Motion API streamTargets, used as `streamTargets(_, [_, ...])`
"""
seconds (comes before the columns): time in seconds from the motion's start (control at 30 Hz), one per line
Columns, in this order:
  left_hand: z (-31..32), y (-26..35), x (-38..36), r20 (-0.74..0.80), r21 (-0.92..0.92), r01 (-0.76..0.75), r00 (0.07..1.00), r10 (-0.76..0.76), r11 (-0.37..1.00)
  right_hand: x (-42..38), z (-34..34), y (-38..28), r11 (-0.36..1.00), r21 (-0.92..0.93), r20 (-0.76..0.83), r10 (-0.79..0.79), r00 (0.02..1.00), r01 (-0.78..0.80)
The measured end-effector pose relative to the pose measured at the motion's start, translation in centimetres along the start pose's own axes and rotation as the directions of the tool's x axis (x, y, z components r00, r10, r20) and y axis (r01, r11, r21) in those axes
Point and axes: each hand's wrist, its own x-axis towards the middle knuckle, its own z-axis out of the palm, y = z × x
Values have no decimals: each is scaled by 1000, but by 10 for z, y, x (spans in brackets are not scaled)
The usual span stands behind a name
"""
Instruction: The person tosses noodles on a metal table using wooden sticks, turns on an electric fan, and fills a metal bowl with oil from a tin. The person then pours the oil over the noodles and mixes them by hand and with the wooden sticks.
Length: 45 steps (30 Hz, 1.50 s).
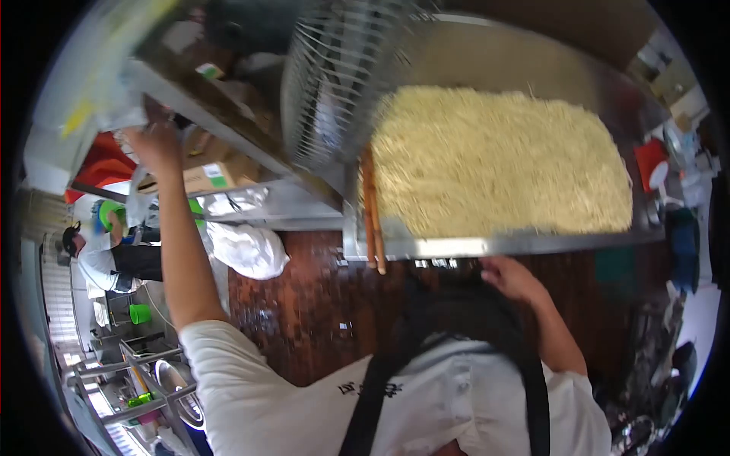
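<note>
My left hand (157,148) is stretched far out at the upper left. It looks closed against a pale, plastic-looking thing (114,91) with yellow marks, too smeared to name. My right hand (511,279) hangs by the front edge of a metal table (456,247), its fingers loosely bent and slightly apart, with nothing visible in them. A broad, thick layer of pale yellow noodle-like strands (502,163) covers much of the tabletop. Two brown wooden sticks (372,209) lie side by side at its left end, jutting over the front edge.
A large wire-caged fan (327,83) stands left of the table. Beside it, a metal shelf (228,118) holds a cardboard box (220,173). A white bag (247,249) lies below. Farther left, another person (114,254) works near a green bucket (139,313). The brown floor (304,311) looks wet.
</note>
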Motion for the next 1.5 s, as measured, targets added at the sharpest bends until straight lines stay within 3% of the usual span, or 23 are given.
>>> streamTargets(0.03, [-12, 9, -37, -232, 61, 121, 967, -104, 991, -1, 9, 19, 998, 43, -83, -37, 996, 40])
streamTargets(0.07, [-23, 24, -86, -257, 156, 151, 961, -108, 976, -3, 9, 24, 997, 65, -71, -27, 997, 32])
streamTargets(0.1, [-18, 32, -157, -275, 134, 414, 888, -368, 900, -6, 8, 26, 997, 81, -24, 8, 1000, -6])
streamTargets(0.2, [20, 138, -348, 414, 184, 653, 626, -661, 734, -2, 5, 42, 998, 17, 34, -58, 998, 57])
streamTargets(0.3, [60, 177, -465, 836, 380, 311, 289, -467, 871, 9, -1, 50, 995, -5, 82, -95, 992, 95])
streamTargets(0.33, [61, 193, -457, 829, 443, 119, 322, -457, 888, 13, -8, 50, 997, 14, 96, -70, 993, 69])
streamTargets(0.43, [77, 177, -464, 647, 540, 549, 213, -732, 637, 2, -36, 54, 991, -52, 95, -121, 988, 126])
streamTargets(0.47, [76, 171, -456, 705, 579, 534, 51, -707, 616, -5, -41, 67, 987, -40, 79, -151, 985, 155])
streamTargets(0.53, [77, 139, -481, 672, 686, 372, 6, -740, 626, -21, -51, 106, 982, -14, 21, -189, 982, 190])
streamTargets(0.57, [70, 161, -458, 632, 743, 290, -6, -775, 603, -34, -60, 126, 980, -6, 0, -197, 980, 197])
streamTargets(0.63, [47, 174, -459, 716, 580, 196, 342, -609, 791, -70, -77, 168, 989, 49, -99, -132, 986, 137])
streamTargets(0.7, [31, 251, -427, 652, 445, 431, 444, -614, 785, -114, -92, 226, 991, 101, -191, -65, 979, 85])
streamTargets(0.8, [20, 343, -407, 536, 622, 451, 350, -768, 640, -182, -123, 305, 971, 239, -270, 60, 961, 6])
streamTargets(0.87, [49, 405, -411, 651, 291, 479, 536, -538, 828, -209, -142, 337, 955, 295, -272, 129, 954, -45])
streamTargets(1.0, [181, 546, -425, 883, 61, 719, 284, -373, 693, -219, -185, 363, 937, 348, -297, 70, 952, 39])
streamTargets(1.03, [223, 575, -450, 866, -189, 593, 477, -152, 783, -208, -191, 364, 930, 356, -311, 30, 950, 87])
streamTargets(1.07, [254, 621, -459, 952, -7, 885, 149, -269, 465, -189, -185, 371, 842, 511, -368, 31, 929, 174])
streamTargets(1.1, [267, 678, -439, 917, 319, 922, -242, -317, 220, -168, -183, 373, 723, 638, -426, 43, 904, 266])
streamTargets(1.17, [321, 732, -486, 933, 328, 944, -320, -163, 23, -143, -208, 357, 353, 930, -201, 269, 942, 98])
streamTargets(1.2, [339, 759, -498, 894, 430, 899, -437, -96, -87, -131, -211, 368, 313, 948, -140, 269, 953, 51])
streamTargets(1.23, [351, 759, -525, 893, 450, 892, -450, 0, 47, -113, -209, 387, 272, 962, -80, 267, 960, 5])
streamTargets(1.43, [360, 779, -491, 797, 594, 798, -601, -61, -99, -103, -236, 436, 106, 993, -94, 423, 901, 54])
streamTargets(1.5, [366, 739, -492, 868, 497, 865, -496, -36, 62, -116, -266, 468, 214, 977, -85, 394, 915, -1])
